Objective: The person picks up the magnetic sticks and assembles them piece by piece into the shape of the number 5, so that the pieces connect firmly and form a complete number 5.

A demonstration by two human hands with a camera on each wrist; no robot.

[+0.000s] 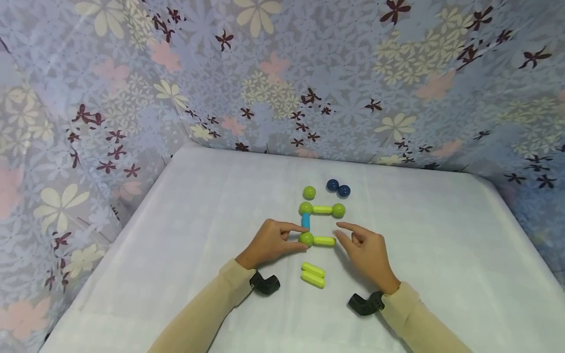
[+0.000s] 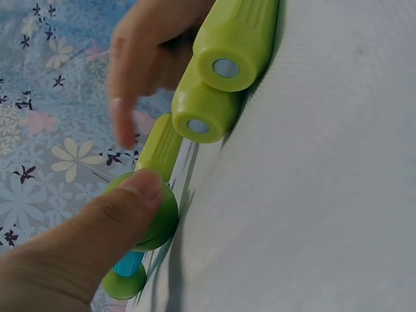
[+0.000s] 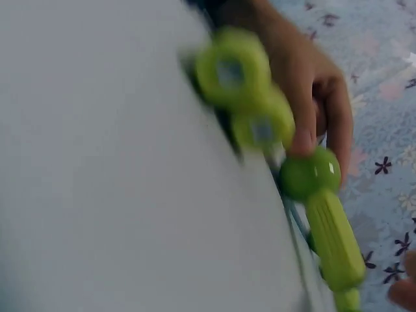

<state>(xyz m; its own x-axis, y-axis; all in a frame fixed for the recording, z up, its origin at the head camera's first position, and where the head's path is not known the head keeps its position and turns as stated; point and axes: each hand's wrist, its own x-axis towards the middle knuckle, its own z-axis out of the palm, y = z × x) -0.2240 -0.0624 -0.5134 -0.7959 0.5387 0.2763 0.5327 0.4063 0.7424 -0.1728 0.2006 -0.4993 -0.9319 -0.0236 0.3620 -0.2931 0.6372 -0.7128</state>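
Note:
In the head view my left hand (image 1: 273,239) holds a green ball (image 1: 306,239) between thumb and index finger, and the thumb (image 2: 140,188) shows on it in the left wrist view. A yellow-green rod (image 1: 324,241) extends right from this ball. A blue rod (image 1: 306,222) runs from it to another green ball (image 1: 305,208), which joins a second yellow-green rod (image 1: 322,210) ending in a green ball (image 1: 338,210). My right hand (image 1: 364,247) hovers just right of the lower rod's free end, thumb and index finger apart with nothing between them.
Two loose yellow-green rods (image 1: 313,275) lie side by side nearer me, with grey discs in their ends. Beyond the joined pieces are a loose green ball (image 1: 309,192) and two dark blue balls (image 1: 338,188). A white cloth (image 1: 176,211) covers the table; flowered fabric (image 1: 282,73) hangs behind.

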